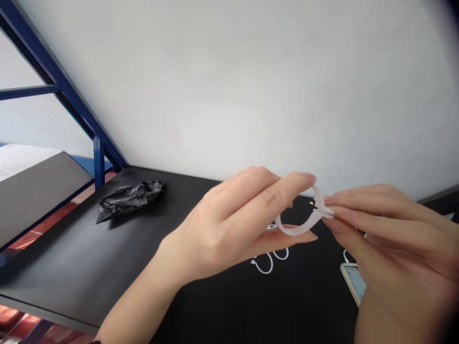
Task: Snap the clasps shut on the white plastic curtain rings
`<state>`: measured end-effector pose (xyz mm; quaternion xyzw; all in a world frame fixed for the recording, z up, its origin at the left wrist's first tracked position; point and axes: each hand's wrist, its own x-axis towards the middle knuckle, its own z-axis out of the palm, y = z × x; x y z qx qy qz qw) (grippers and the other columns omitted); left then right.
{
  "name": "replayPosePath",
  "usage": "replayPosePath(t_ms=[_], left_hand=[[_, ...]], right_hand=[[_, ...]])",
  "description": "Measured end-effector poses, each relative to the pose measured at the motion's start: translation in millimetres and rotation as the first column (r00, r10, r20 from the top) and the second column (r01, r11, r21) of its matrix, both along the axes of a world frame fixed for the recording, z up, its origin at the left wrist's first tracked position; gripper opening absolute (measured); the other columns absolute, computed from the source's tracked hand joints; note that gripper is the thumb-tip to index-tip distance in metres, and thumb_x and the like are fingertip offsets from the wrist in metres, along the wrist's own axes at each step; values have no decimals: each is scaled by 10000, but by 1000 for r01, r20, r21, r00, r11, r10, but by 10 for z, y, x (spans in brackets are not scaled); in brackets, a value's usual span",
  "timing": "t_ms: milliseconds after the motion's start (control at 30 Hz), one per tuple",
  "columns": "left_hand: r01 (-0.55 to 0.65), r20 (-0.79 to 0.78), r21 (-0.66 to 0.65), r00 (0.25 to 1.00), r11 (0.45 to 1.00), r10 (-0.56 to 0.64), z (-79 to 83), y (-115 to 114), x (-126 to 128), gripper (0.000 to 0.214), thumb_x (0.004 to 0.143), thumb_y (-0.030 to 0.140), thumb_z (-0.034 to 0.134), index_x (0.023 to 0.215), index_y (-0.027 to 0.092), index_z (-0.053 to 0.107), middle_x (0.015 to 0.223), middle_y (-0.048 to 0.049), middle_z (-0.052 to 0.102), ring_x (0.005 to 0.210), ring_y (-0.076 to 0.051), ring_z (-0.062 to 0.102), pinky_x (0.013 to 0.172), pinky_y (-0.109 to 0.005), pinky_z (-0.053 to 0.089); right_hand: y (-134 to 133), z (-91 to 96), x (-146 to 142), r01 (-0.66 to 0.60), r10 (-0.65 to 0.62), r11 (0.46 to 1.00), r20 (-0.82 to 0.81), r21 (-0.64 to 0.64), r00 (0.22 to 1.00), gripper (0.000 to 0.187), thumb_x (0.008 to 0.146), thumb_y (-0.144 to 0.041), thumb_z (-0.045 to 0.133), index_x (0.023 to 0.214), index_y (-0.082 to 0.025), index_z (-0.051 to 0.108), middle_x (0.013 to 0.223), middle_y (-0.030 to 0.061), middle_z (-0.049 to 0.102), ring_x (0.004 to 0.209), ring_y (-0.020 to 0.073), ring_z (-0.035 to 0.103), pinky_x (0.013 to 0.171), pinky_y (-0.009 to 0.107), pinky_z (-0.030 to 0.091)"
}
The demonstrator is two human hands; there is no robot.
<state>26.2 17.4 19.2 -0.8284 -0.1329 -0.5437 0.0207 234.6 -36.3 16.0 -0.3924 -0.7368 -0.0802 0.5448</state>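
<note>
Two hands up in front of the wall [229,86], one head view only. Left hand [229,224] comes in from lower left, back of hand to the camera, wrist about straight, fingers stretched rightward with thumb underneath. Right hand [387,239] comes in from the right edge, fingers pointing left, tips bunched together. A white cord [301,231] runs between them, bent into a U-shaped loop and held in the air above the black table [71,258], not touching it. Left fingers are closed on one end of the loop, right fingertips are pinched on the other end near the top of the bend.

Step in hand, as I read it: shaping or bending the cord between two pinches. Any further bend calls for both pinches firm and the hands close together, or the cord will likely spring open.

More white cord [267,265] lies coiled on the table below the hands. A phone [353,282] lies partly hidden under the right hand. A crumpled black bag [131,199] sits well apart on the left, with a blue frame [53,76] behind it.
</note>
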Motion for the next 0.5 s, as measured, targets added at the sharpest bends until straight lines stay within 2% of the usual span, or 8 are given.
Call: replayPosePath(t_ms=[167, 333, 433, 500], left_hand=[[71, 22, -89, 997, 993, -70, 12, 15, 15, 322, 864, 279, 684, 1131, 167, 545, 885, -30, 655, 760, -119, 636, 673, -249, 564], [240, 88, -238, 970, 941, -225, -44, 65, 58, 412, 795, 258, 695, 1132, 158, 481, 942, -57, 645, 816, -139, 645, 665, -251, 551], [243, 44, -279, 970, 929, -240, -47, 72, 66, 471, 803, 347, 716, 1157, 150, 474, 940, -57, 651, 816, -131, 647, 691, -236, 545], [209, 1, -305, 976, 929, -219, -31, 65, 62, 511, 800, 432, 729, 1150, 148, 488, 876, -32, 654, 749, -110, 633, 650, -212, 528]], right_hand=[[-2, 72, -99, 23, -26, 998, -55, -55, 998, 180, 732, -98, 770, 773, -268, 728, 848, -11, 745, 727, 191, 677, 607, 395, 502], [-34, 132, -141, -10, 5, 997, -62, -81, 998, 177, 716, -97, 768, 757, -266, 736, 819, 7, 746, 720, 211, 681, 599, 414, 525], [-45, 145, -131, -8, 2, 996, -63, -88, 998, 207, 705, -94, 778, 795, -279, 748, 831, 10, 747, 725, 215, 682, 593, 411, 523], [-40, 145, -117, -19, 17, 996, -16, -91, 1000, 237, 716, -85, 768, 838, -288, 751, 824, 3, 743, 727, 209, 685, 575, 393, 523]])
